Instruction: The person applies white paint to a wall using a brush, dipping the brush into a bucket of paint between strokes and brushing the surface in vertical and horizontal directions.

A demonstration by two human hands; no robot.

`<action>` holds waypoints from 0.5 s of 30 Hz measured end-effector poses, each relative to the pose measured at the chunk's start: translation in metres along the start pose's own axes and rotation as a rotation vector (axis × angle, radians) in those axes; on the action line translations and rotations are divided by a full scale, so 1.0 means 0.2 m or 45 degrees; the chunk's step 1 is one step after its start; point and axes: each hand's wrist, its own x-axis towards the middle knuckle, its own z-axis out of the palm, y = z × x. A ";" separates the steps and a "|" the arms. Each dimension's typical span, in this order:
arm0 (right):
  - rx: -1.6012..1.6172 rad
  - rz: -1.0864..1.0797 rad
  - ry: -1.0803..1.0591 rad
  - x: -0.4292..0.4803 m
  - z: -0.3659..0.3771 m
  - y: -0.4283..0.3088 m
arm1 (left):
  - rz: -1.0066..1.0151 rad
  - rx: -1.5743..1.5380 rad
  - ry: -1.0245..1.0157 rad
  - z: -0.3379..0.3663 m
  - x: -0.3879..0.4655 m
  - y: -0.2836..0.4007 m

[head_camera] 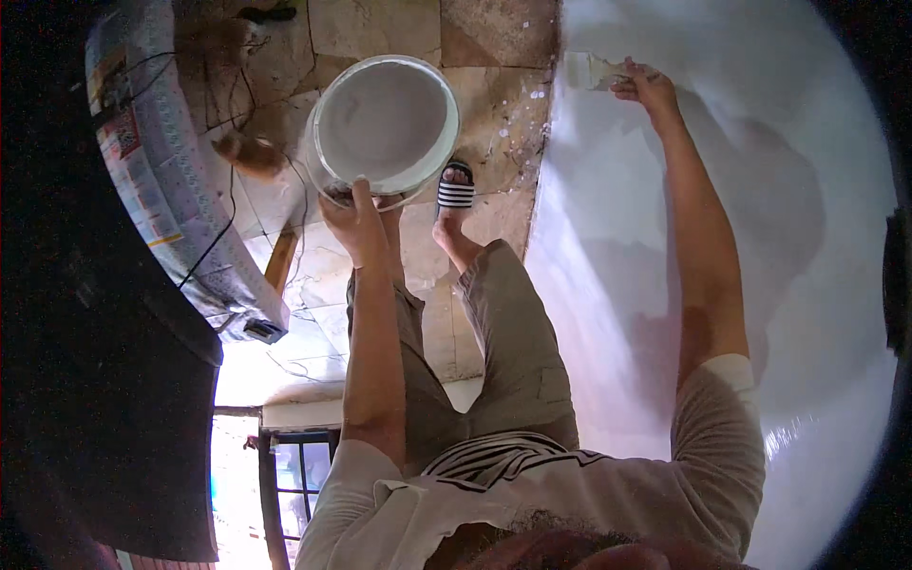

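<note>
My left hand (353, 217) grips the near rim of a round white bucket (450, 153), with my thumb over the edge. Pale white or light grey paint (385, 117) shows inside it. Out to the right, my right hand (645, 89) holds a flat paintbrush (605, 73) by its handle. The brush's broad pale end points left and lies against the lower part of a white wall (741, 185), near where the wall meets the floor; the bristles blend with the wall's colour.
White paint spots dot the stone-tile floor (499, 171) beside the wall. A table (171, 178) with a patterned cover and a wooden leg (281, 260) stands at left, with dark cables hanging near it. A blurred orange-brown animal, perhaps a cat (249, 155), is beside it. A barred window (303, 474) shows below.
</note>
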 end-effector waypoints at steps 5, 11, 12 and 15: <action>-1.082 -0.312 -0.222 0.48 -0.16 0.35 | 0.071 0.056 -0.057 0.07 0.14 -0.19; -1.753 -0.479 -0.347 0.61 0.31 0.54 | 0.290 0.513 0.154 -0.09 0.24 -0.25; -1.761 -0.480 -0.353 0.64 0.31 0.64 | 0.222 0.428 0.148 -0.07 0.24 -0.23; -1.644 -0.722 -0.105 0.70 0.25 0.80 | 0.143 0.304 0.125 -0.01 0.25 -0.20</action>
